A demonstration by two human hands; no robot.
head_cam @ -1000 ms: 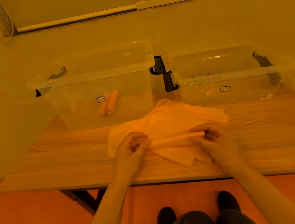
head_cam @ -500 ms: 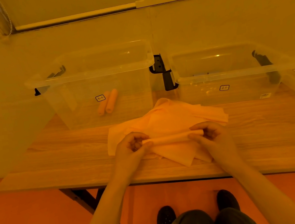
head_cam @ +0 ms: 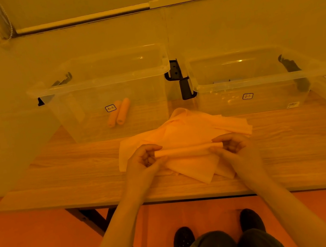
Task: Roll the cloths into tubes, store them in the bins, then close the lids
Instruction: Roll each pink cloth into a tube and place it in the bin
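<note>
Orange cloths (head_cam: 189,131) are lying in a pile on the wooden table (head_cam: 73,160), in front of two clear bins. The left hand (head_cam: 144,161) and right hand (head_cam: 233,146) are each pinching one end of a rolled cloth tube (head_cam: 185,149) just above the pile. Two rolled tubes (head_cam: 119,115) are sitting inside the left bin (head_cam: 78,88).

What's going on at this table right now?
A person is rolling cloths into tubes. Both hands, left hand and right hand, pinch the ends of a rolled cloth just above a pile of loose cloths on the wooden table. Two finished rolls already lie in the left clear bin. The right clear bin shows no rolls, and neither bin has its lid on.
</note>
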